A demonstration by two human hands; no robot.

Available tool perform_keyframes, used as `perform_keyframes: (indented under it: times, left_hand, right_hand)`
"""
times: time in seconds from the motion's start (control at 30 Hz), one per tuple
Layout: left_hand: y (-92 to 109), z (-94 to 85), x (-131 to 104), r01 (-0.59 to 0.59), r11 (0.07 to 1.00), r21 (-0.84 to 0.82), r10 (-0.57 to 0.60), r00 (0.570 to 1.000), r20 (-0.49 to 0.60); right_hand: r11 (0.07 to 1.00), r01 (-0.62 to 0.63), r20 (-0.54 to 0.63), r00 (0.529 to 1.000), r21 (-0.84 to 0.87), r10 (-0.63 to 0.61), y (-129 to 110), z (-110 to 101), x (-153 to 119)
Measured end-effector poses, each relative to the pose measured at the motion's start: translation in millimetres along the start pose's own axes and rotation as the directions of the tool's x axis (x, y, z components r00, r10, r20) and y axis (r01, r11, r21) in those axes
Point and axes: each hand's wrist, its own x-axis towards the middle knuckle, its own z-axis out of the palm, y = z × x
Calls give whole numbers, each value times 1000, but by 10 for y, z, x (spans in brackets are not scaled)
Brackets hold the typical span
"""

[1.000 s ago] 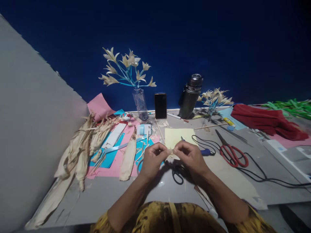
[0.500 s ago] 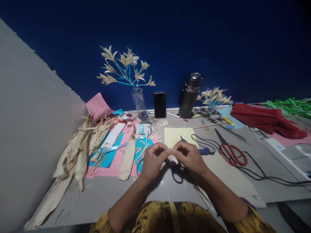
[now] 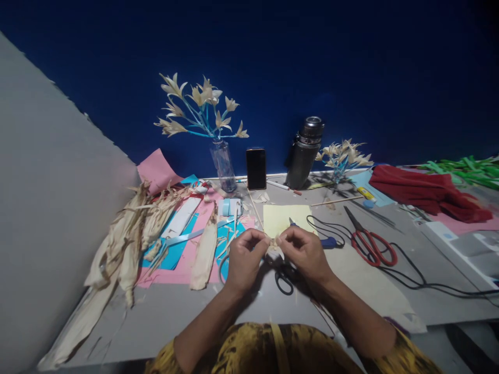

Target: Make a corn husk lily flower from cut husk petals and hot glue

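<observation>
A: Where are the hands?

B: Over the middle of a grey counter (image 3: 163, 322). The left hand (image 3: 246, 257) and right hand (image 3: 304, 254) nearly meet, each with thumb and finger pinched narrow on a small pale piece (image 3: 273, 242), mostly hidden between the fingertips.

A: Which step is that?

B: It looks like close fingertip work on the piece, perhaps folding or twisting; I can't tell which.

A: And what does the next move call for?

B: In my judgement, a light, steady pinch from both hands, since something so small could slip or tear.

A: What's around them?

B: Black-handled scissors (image 3: 284, 283) below the hands, toward the front edge; a yellow sheet (image 3: 286, 217) just beyond. Dried husks (image 3: 128, 249) line the left edge. Near the back edge, a clear bottle (image 3: 223, 167) holds pale flowers (image 3: 210, 95).
</observation>
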Motion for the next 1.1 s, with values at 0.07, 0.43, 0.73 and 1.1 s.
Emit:
perform_keyframes:
  times: [0.07, 0.43, 0.73, 1.1]
  left_hand:
    - [0, 1, -4, -5, 1000, -9, 5, 1000, -8]
    - [70, -4, 28, 139, 974, -178, -124, 988, 91]
    - [17, -51, 30, 128, 992, -15, -119, 950, 288]
    - [-106, -58, 63, -44, 999, 31, 37, 976, 213]
  right_hand:
    - [1000, -3, -9, 1000, 2, 3, -3, 4, -2]
    - [999, -34, -27, 999, 41, 35, 17, 4, -9]
    - [999, 8, -20, 1000, 44, -7, 5, -19, -11]
    - [991, -8, 5, 1000, 132, 8, -6, -45, -30]
